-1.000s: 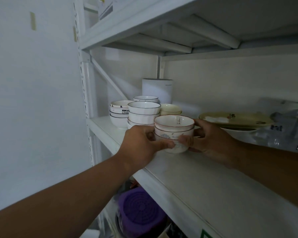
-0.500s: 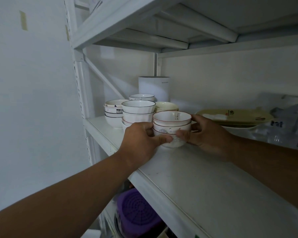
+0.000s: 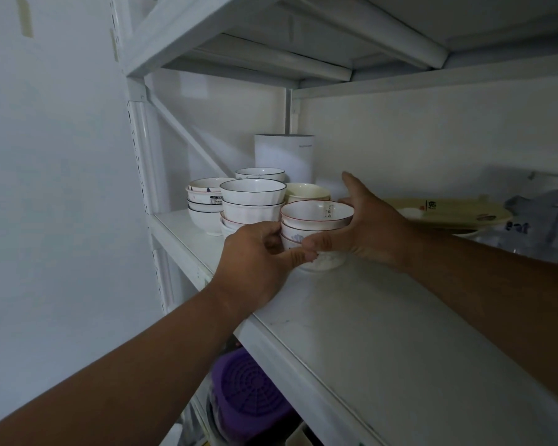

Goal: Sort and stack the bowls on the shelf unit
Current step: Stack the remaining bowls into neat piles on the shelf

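A white shelf point(image 3: 384, 333) is carrying everything. Both arms are reaching up and forward onto it. The left hand point(image 3: 258, 262) and right hand point(image 3: 364, 230) are curling round a stack of red-rimmed bowls point(image 3: 316, 220), thumbs meeting in front, beside the dark-rimmed bowl stacks point(image 3: 252, 201).

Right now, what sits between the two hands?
In the head view, the red-rimmed bowl stack stands between left hand and right hand, gripped by both.
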